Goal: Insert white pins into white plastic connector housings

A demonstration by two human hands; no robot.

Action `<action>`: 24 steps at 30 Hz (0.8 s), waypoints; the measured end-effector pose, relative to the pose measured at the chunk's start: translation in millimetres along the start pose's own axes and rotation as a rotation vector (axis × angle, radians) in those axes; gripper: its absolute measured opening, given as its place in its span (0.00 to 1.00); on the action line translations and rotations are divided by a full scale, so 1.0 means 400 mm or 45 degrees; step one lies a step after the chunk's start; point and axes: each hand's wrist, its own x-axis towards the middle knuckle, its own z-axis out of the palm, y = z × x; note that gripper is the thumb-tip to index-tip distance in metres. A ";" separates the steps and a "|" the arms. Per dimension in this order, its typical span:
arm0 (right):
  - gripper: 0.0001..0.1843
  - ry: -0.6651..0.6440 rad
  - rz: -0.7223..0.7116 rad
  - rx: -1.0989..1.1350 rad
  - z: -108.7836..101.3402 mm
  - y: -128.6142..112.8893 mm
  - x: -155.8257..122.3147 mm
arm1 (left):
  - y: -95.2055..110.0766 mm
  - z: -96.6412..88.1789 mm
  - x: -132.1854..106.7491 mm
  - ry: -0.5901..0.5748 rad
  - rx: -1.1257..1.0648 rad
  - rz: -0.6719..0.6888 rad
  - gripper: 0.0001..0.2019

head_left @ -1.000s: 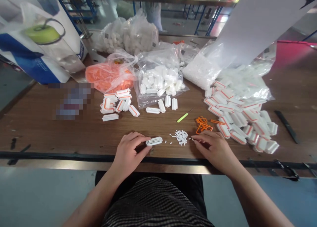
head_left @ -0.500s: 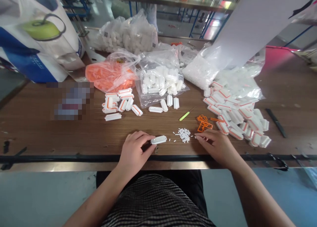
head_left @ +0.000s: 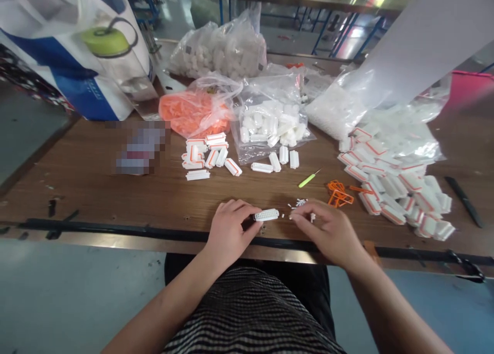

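My left hand (head_left: 233, 224) pinches the left end of a white connector housing (head_left: 267, 215), whose face of small holes shows upward. Right of it, my right hand (head_left: 326, 228) is over the small white pins (head_left: 301, 203), hiding most of that pile. Its thumb and fingertips are closed together; a tiny white pin seems to sit at the tips, though it is hard to make out. Just behind the right hand lie several orange frames (head_left: 338, 194). A green-handled pick (head_left: 307, 180) rests farther back on the table.
White housings with orange frames (head_left: 401, 189) are heaped at right, beside a black strip (head_left: 463, 200). More housings (head_left: 196, 153) lie at left. Behind stand bags of orange parts (head_left: 193, 112), white housings (head_left: 272, 122) and white pins (head_left: 339, 107). A blurred-out item (head_left: 141, 148) lies far left.
My right hand has moved left, from the right side of the pin pile to over it, nearer the housing. My left hand keeps its hold. The whole view has shifted and tilted.
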 end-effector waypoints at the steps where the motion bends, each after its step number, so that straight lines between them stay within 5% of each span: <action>1: 0.10 -0.018 -0.062 0.002 0.025 -0.024 0.010 | 0.000 0.000 0.000 0.001 -0.011 -0.001 0.07; 6: 0.10 -0.079 -0.245 -0.102 0.099 -0.070 0.052 | 0.004 0.000 0.001 -0.016 -0.037 -0.039 0.04; 24: 0.09 -0.036 -0.446 -0.382 0.106 -0.066 0.050 | 0.002 0.004 -0.002 0.001 -0.068 -0.041 0.05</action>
